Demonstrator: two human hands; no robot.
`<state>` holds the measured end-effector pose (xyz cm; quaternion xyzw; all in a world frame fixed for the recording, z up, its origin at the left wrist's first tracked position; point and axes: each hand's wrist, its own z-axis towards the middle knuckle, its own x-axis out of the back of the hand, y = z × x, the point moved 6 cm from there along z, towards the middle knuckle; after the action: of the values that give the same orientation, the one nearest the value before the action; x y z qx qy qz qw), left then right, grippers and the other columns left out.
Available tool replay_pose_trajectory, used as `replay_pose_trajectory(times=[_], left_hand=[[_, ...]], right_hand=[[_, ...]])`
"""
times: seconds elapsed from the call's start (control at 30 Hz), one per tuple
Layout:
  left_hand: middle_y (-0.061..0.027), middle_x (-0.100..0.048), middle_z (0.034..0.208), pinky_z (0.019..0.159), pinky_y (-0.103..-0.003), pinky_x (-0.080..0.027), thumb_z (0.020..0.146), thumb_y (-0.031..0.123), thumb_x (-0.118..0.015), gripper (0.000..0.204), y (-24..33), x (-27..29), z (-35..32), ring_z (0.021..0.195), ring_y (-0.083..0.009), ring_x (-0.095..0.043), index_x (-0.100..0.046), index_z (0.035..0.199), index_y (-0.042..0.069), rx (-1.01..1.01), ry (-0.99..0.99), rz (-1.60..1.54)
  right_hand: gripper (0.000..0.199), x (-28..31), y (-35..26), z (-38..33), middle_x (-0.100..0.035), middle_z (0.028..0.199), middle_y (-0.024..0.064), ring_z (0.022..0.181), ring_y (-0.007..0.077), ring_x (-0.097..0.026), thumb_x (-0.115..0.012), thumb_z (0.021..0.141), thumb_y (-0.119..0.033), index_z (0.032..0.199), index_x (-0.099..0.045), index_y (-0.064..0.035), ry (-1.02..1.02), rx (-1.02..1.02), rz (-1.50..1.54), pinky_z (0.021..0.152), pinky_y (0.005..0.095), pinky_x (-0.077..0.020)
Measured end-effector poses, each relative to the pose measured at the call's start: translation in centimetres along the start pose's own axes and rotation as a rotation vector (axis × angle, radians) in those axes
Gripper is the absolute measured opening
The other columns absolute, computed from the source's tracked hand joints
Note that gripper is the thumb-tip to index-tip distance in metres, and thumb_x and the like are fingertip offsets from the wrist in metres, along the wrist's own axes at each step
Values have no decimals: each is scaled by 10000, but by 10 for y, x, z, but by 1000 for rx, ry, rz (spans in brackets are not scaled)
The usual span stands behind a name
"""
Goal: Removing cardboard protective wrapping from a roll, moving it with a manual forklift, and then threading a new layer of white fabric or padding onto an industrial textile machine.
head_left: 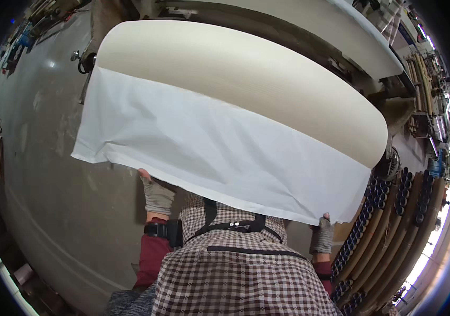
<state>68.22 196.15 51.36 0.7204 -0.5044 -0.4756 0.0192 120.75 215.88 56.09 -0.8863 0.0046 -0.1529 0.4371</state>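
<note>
A white sheet of cloth point(204, 142) hangs from the front of a large cream roll point(235, 79), its near edge pulled toward me. Wearing a grey fingerless glove, my left hand point(156, 194) grips that edge left of the middle, thumb on top. Near the sheet's right corner my right hand point(322, 236), gloved the same way, pinches the edge with its thumb showing. The other fingers of both hands are hidden under the cloth. Between the two hands the sheet is spread out with soft creases, and its left corner hangs loose past my left hand.
Long brown cardboard tubes point(388, 247) with dark ends are stacked at the right. Beyond the cream roll lies another pale roll point(362, 39) on a machine. A metal fitting point(83, 62) sticks out at the roll's left end. Grey floor point(51, 174) stretches along the left.
</note>
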Motion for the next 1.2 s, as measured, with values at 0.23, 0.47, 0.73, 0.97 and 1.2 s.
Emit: replay_pose_trajectory(times=[0.23, 0.47, 0.73, 0.97, 1.2], left_hand=[[-109, -473, 1146, 873, -383, -414, 781, 404, -591, 569, 3, -72, -24, 1031, -231, -473, -435, 1164, 12, 101, 96, 394], [-99, -568, 901, 696, -348, -490, 794, 332, -593, 404, -12, -28, -4, 794, -217, -571, -517, 996, -10, 13, 167, 633], [-73, -521, 557, 360, -255, -400, 826, 332, -545, 320, -2, -59, -14, 417, -172, -503, -528, 707, 35, -101, -1, 867], [-65, -501, 532, 359, -242, -392, 788, 355, -595, 342, -9, -63, -17, 401, -146, -489, -507, 781, 25, -125, -31, 944], [-22, -440, 530, 357, -223, -347, 761, 313, -642, 314, -21, -60, -24, 410, -105, -430, -484, 822, 49, -110, 13, 880]], right_hand=[[290, -25, 8, -8, -517, 797, 27, 617, 112, -517, -548, 834, -295, 985, -532, -48, -82, 38, -85, 490, 250, -469], [241, -47, 2, -14, -475, 689, 22, 549, 119, -499, -562, 831, -242, 891, -570, -9, -155, -16, 175, 459, 250, -461], [243, -49, 5, 4, -426, 578, -10, 463, 118, -451, -569, 833, -284, 716, -495, -84, -157, 67, 162, 450, 265, -423], [280, -49, 16, 21, -432, 518, 24, 444, 125, -452, -567, 833, -297, 691, -476, -73, -182, 27, 341, 419, 282, -415], [218, -50, 29, 33, -406, 507, 12, 431, 130, -428, -564, 832, -269, 774, -500, -69, -228, -14, 442, 388, 290, -392]])
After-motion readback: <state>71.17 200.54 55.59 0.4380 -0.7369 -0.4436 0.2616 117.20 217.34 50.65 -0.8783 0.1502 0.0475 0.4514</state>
